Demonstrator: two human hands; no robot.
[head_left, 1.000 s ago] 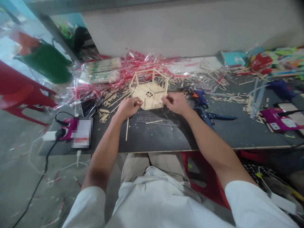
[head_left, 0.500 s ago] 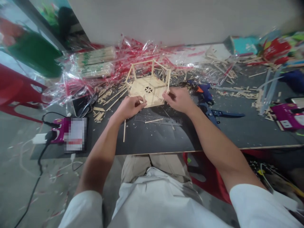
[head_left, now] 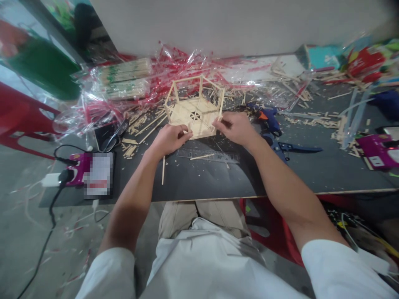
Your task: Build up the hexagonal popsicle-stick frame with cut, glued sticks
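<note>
Stick model (head_left: pixel 199 113) of a six-sided frame sits just above the middle of the frame, on the dark table (head_left: pixel 202 180), touching both hands. Its slatted floor looks laid. Posts stand at the corners, and a rail rings their tops along the far sides. The near edge looks the least built, with no top rail showing there.

The left hand (head_left: pixel 170 139) pinches a short stick (head_left: pixel 188 127) against that near edge. The stick stands close to upright, its long axis running up and down the picture. The right hand (head_left: pixel 237 128) grips the near right corner post with its fingertips. The model rests flat and opens upward.

A clear ruler (head_left: pixel 215 156) lies just below the hands, and a blue glue gun (head_left: pixel 268 119) lies right of centre.
</note>
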